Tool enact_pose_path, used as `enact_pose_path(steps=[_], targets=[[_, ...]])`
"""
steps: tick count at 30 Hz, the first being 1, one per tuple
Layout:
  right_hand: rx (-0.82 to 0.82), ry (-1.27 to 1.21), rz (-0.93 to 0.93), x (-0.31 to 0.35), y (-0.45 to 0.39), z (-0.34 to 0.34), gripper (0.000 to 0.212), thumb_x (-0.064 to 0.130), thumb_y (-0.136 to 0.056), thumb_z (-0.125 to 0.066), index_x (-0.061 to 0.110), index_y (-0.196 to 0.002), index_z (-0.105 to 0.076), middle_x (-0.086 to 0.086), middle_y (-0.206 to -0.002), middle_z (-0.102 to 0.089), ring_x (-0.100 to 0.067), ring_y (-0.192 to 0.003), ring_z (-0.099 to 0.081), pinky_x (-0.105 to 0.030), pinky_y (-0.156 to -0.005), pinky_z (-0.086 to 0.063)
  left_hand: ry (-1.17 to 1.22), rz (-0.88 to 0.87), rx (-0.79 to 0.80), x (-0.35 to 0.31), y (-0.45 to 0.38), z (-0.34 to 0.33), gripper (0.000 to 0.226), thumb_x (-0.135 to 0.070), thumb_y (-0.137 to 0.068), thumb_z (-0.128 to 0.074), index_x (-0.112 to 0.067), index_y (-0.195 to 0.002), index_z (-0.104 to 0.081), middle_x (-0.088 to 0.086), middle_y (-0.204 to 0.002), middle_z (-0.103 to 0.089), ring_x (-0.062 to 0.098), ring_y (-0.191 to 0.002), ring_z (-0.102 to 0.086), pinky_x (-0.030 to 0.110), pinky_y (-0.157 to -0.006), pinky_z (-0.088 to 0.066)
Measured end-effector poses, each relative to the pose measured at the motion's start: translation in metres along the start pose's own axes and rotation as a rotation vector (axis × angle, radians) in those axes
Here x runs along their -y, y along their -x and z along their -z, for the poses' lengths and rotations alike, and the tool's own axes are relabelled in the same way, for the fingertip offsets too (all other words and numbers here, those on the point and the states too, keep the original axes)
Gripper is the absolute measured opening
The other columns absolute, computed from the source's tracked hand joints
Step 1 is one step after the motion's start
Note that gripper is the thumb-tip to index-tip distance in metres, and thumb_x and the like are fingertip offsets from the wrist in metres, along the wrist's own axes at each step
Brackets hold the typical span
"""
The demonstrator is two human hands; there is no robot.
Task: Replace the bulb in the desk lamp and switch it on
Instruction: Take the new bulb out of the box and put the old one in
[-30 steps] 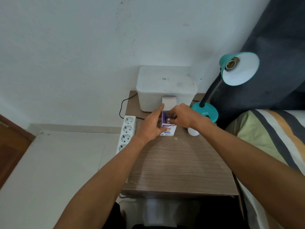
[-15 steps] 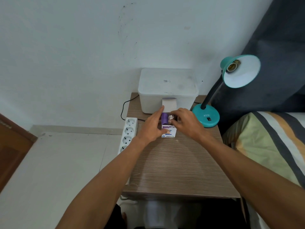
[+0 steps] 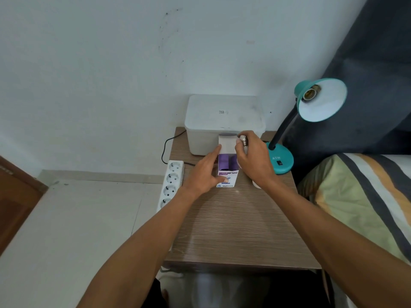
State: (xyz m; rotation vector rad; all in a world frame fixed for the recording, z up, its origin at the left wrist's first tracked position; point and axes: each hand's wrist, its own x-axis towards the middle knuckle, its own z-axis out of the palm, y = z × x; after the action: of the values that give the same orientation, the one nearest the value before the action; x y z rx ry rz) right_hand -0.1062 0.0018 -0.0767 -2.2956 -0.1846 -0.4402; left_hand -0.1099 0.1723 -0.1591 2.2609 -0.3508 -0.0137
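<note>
A small white and purple bulb box (image 3: 229,177) stands on the wooden bedside table (image 3: 233,230) with its top flap open. My left hand (image 3: 204,172) grips the box from its left side. My right hand (image 3: 253,158) holds a new bulb (image 3: 244,141) just right of the box mouth; only the metal screw base shows above my fingers. A second white bulb (image 3: 255,185) lies on the table, mostly hidden under my right wrist. The teal desk lamp (image 3: 281,162) stands at the right, and its shade (image 3: 322,103) shows an empty socket (image 3: 309,94).
A white lidded plastic container (image 3: 222,116) sits against the wall behind the box. A white power strip (image 3: 171,183) hangs at the table's left edge with a black cable. A striped bed cover (image 3: 367,196) and dark fabric (image 3: 367,74) lie to the right.
My right hand has drawn the bulb up out of the box and a little to the right. My left hand still holds the box in place.
</note>
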Motion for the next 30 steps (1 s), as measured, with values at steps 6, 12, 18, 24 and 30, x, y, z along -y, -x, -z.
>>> enact_pose_path(steps=[6, 12, 18, 24, 30], targets=[[0.005, -0.112, -0.374, -0.022, -0.01, -0.012, 0.031, 0.031, -0.089, -0.071, 0.014, -0.115, -0.068, -0.003, -0.098, -0.072, -0.017, -0.086, -0.069, -0.036, -0.08, -0.058, 0.02, -0.003, -0.003, -0.001, 0.003, 0.0, 0.115, -0.023, -0.075, -0.092, -0.028, -0.163, -0.018, 0.005, -0.155, -0.047, 0.019, -0.136, -0.053, 0.044, -0.111, -0.048], [0.066, -0.352, -0.491, -0.016, -0.021, -0.01, 0.029, 0.028, -0.091, -0.071, 0.015, -0.117, -0.071, -0.002, -0.103, -0.072, -0.017, -0.094, -0.067, -0.019, -0.07, -0.048, 0.049, 0.042, -0.003, 0.0, 0.004, 0.001, 0.127, -0.031, -0.075, -0.092, -0.036, -0.162, 0.0, 0.004, -0.149, -0.056, 0.018, -0.133, -0.056, 0.042, -0.108, -0.05], [0.162, -0.524, -0.434, -0.021, -0.011, 0.008, 0.017, 0.014, -0.079, -0.073, 0.021, -0.093, -0.078, -0.001, -0.085, -0.075, -0.02, -0.081, -0.071, -0.039, -0.078, -0.058, 0.066, 0.067, 0.004, 0.0, 0.002, -0.001, 0.127, -0.029, -0.074, -0.093, -0.029, -0.164, -0.004, 0.001, -0.145, -0.058, 0.016, -0.129, -0.058, 0.04, -0.109, -0.049], [0.279, -0.282, -0.277, -0.029, 0.01, 0.014, 0.015, 0.018, -0.085, -0.078, 0.019, -0.099, -0.075, 0.005, -0.096, -0.071, -0.01, -0.093, -0.068, -0.016, -0.068, -0.054, 0.059, 0.062, -0.001, -0.002, 0.002, 0.001, 0.124, -0.029, -0.073, -0.093, -0.029, -0.164, -0.008, 0.005, -0.152, -0.051, 0.02, -0.138, -0.051, 0.046, -0.113, -0.046], [0.264, -0.053, -0.164, -0.035, 0.026, 0.004, 0.023, 0.032, -0.083, -0.079, 0.024, -0.104, -0.072, 0.001, -0.102, -0.071, -0.01, -0.09, -0.068, -0.017, -0.064, -0.056, 0.079, 0.051, -0.001, -0.005, 0.003, 0.001, 0.119, -0.022, -0.074, -0.093, -0.026, -0.163, -0.014, 0.005, -0.15, -0.052, 0.017, -0.134, -0.054, 0.041, -0.109, -0.05]])
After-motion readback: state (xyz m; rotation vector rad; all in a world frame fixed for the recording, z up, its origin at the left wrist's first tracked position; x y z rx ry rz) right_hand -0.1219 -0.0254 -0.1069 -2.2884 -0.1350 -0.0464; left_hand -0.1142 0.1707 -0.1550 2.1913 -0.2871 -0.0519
